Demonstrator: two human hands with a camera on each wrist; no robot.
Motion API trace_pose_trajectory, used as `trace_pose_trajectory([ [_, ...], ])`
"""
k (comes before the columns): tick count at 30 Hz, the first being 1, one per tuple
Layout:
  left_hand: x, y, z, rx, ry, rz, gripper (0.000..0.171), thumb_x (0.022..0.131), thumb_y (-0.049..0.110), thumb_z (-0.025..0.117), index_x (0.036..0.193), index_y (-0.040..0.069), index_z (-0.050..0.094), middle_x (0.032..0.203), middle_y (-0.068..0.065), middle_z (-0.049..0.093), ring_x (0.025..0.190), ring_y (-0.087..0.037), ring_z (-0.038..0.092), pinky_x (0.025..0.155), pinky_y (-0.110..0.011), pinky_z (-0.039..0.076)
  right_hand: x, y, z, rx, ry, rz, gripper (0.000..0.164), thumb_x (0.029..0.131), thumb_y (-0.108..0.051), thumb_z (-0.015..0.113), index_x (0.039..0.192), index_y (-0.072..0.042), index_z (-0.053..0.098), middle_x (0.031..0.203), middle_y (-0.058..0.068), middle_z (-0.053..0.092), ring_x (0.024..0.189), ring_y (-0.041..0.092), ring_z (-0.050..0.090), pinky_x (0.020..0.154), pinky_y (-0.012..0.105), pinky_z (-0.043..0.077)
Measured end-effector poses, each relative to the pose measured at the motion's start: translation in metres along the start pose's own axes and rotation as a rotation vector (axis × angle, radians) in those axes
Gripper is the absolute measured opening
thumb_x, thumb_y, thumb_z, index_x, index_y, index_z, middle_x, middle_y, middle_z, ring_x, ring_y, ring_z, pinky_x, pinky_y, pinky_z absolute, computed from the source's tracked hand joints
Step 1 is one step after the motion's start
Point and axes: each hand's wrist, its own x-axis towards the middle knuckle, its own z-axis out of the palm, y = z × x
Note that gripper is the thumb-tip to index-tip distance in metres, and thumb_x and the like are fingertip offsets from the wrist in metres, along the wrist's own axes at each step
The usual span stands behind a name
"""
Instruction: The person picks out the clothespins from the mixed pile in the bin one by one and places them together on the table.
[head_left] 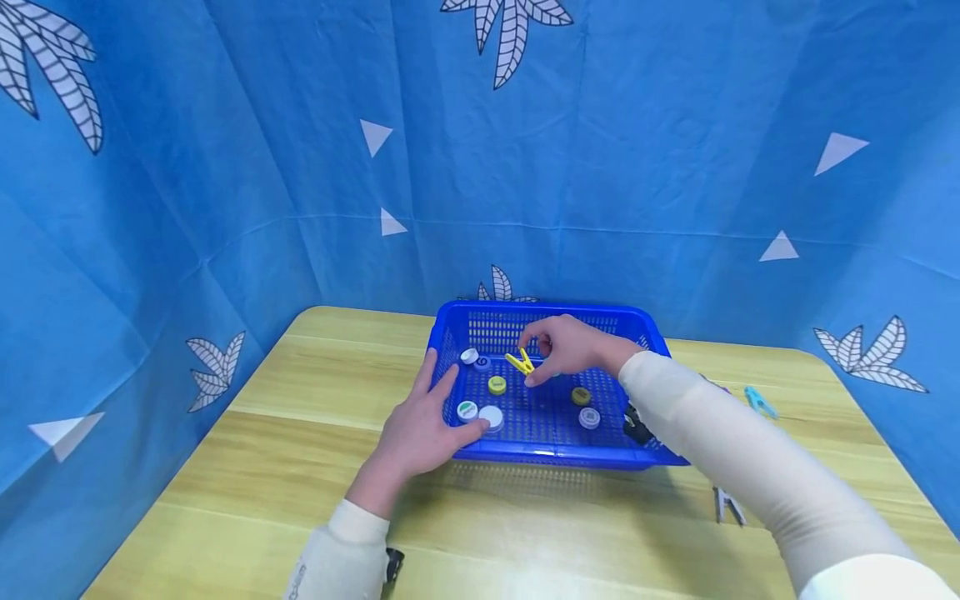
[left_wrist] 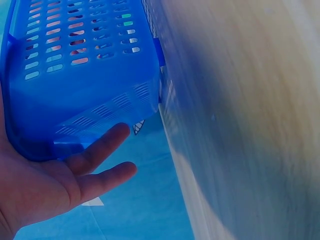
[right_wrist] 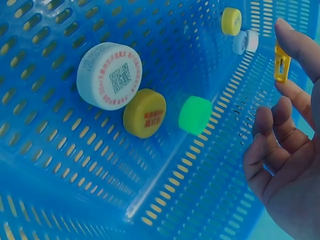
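Observation:
A blue plastic basket (head_left: 555, 453) stands on the table with several bottle caps on its floor. Between thumb and index finger, my right hand (head_left: 573, 343) pinches a yellow clothespin (head_left: 521, 362) over the basket; the other fingers curl loosely in the right wrist view. Below lie a yellow cap (head_left: 497, 385), a darker yellow cap (right_wrist: 145, 114), a white cap with a printed code (right_wrist: 111, 76) and a green cap (right_wrist: 195, 115). My left hand (head_left: 420, 429) rests spread across the basket's front left corner. Two of its fingers extend straight outside the wall in the left wrist view.
Right of the basket, a light blue clothespin (head_left: 761, 402) and a grey clothespin (head_left: 727, 506) lie on the wooden table (head_left: 315, 367), near my right sleeve. A blue patterned curtain (head_left: 645, 167) hangs behind the table and along its left side.

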Motion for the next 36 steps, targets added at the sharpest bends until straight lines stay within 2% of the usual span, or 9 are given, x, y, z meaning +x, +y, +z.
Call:
trace_pose_trajectory([
  [6, 0.000, 0.002, 0.001, -0.005, -0.006, -0.010, 0.097, 0.083, 0.062, 0.069, 0.158, 0.013, 0.033, 0.167, -0.005, -0.001, 0.137, -0.047, 0.038, 0.100, -0.065, 0.040, -0.011, -0.001, -0.009, 0.002, 0.004, 0.008, 0.055, 0.075, -0.035, 0.089, 0.121, -0.014, 0.068, 0.070, -0.001, 0.053, 0.062, 0.018, 0.048, 0.058, 0.034, 0.042],
  [15, 0.002, 0.004, 0.000, -0.004, -0.002, -0.007, 0.096, 0.084, 0.060, 0.070, 0.158, 0.012, 0.032, 0.167, -0.005, -0.002, 0.139, -0.046, 0.034, 0.101, -0.066, 0.039, -0.031, 0.002, -0.029, -0.012, 0.031, -0.042, 0.055, 0.075, -0.035, 0.090, 0.119, -0.012, 0.068, 0.067, -0.001, 0.050, 0.058, 0.015, 0.045, 0.059, 0.034, 0.041],
  [22, 0.002, 0.001, 0.002, -0.007, 0.006, 0.000, 0.096, 0.083, 0.059, 0.071, 0.157, 0.011, 0.034, 0.167, -0.007, 0.001, 0.138, -0.048, 0.035, 0.100, -0.067, 0.039, -0.051, 0.008, -0.038, -0.025, 0.061, -0.016, 0.056, 0.074, -0.040, 0.089, 0.119, -0.013, 0.068, 0.067, -0.003, 0.049, 0.060, 0.015, 0.044, 0.061, 0.035, 0.040],
  [29, 0.001, 0.001, 0.001, -0.010, -0.009, 0.007, 0.096, 0.083, 0.061, 0.070, 0.157, 0.012, 0.034, 0.167, -0.007, -0.001, 0.139, -0.047, 0.033, 0.100, -0.067, 0.039, -0.067, 0.009, -0.044, -0.023, 0.088, -0.044, 0.054, 0.074, -0.039, 0.090, 0.117, -0.014, 0.068, 0.070, -0.003, 0.051, 0.061, 0.015, 0.046, 0.063, 0.035, 0.042],
  [32, 0.002, 0.000, 0.001, -0.008, -0.017, 0.007, 0.097, 0.082, 0.062, 0.069, 0.158, 0.013, 0.033, 0.167, -0.006, -0.001, 0.140, -0.047, 0.033, 0.100, -0.066, 0.039, -0.074, 0.010, -0.047, -0.016, 0.090, -0.027, 0.057, 0.074, -0.043, 0.089, 0.118, -0.014, 0.068, 0.071, -0.003, 0.052, 0.063, 0.016, 0.048, 0.063, 0.036, 0.043],
  [36, 0.002, 0.000, 0.001, -0.013, -0.023, 0.009, 0.097, 0.082, 0.061, 0.070, 0.158, 0.014, 0.033, 0.167, -0.006, -0.001, 0.139, -0.047, 0.033, 0.100, -0.067, 0.039, -0.085, 0.014, -0.049, 0.004, 0.085, 0.011, 0.056, 0.076, -0.040, 0.089, 0.120, -0.014, 0.067, 0.072, -0.002, 0.051, 0.064, 0.017, 0.049, 0.062, 0.036, 0.043],
])
